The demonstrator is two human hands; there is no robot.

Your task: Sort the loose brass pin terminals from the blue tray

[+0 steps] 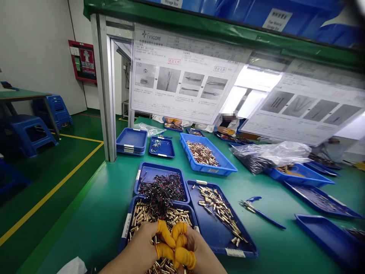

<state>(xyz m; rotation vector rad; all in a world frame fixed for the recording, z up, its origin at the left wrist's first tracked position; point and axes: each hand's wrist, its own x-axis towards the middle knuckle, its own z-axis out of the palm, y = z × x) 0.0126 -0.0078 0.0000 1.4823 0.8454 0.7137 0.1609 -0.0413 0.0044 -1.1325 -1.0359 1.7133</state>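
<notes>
My left hand (149, 240) and my right hand (194, 243) meet over the near blue tray (124, 232), with yellow finger cots on several fingers. Both are closed, fingertips pressed together, and whatever they pinch is hidden between them. Small brass-coloured tubes (139, 214) fill the tray below, and more lie under my fingers. Just behind, a blue tray (182, 182) holds a tangle of black and red wires (162, 188), which spills over the near tray's edge. To the right, another blue tray (211, 232) carries brass tubes with wires attached (218, 207).
Blue-handled pliers (261, 212) lie on the green table. Farther back stand a blue bin (225, 167) of brass parts, stacked trays (131, 140) and a plastic bag (273, 154). Instruction sheets (182, 76) hang from the shelf frame. Co-workers (229, 123) sit opposite.
</notes>
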